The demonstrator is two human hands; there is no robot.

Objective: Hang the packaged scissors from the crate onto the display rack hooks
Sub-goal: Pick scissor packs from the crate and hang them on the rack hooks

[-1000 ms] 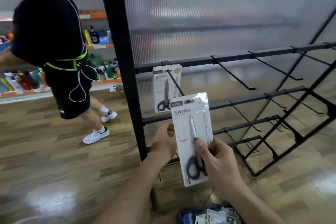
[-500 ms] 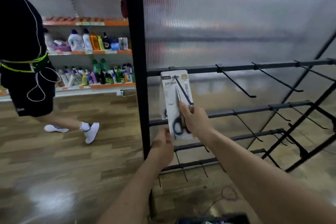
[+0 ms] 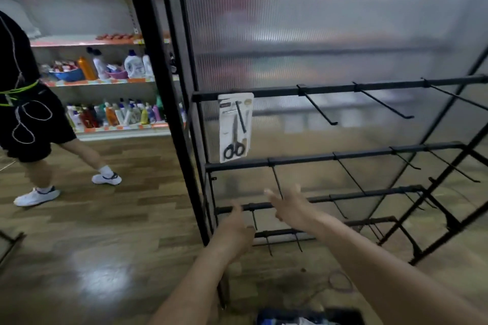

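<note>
Hanging on a hook (image 3: 240, 116), packaged scissors (image 3: 231, 137); left hand (image 3: 235, 229), right hand (image 3: 290, 209) seemingly loose.

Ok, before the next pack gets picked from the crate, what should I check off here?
1. Packaged scissors seated on the top-left hook: ok, hanging free of both hands.
2. Right hand empty: ok, fingers spread.
3. Left hand empty: ok.
4. Neighbouring hook bare: ok.
5. Crate stock left: cannot tell, only its edge shows.
</note>
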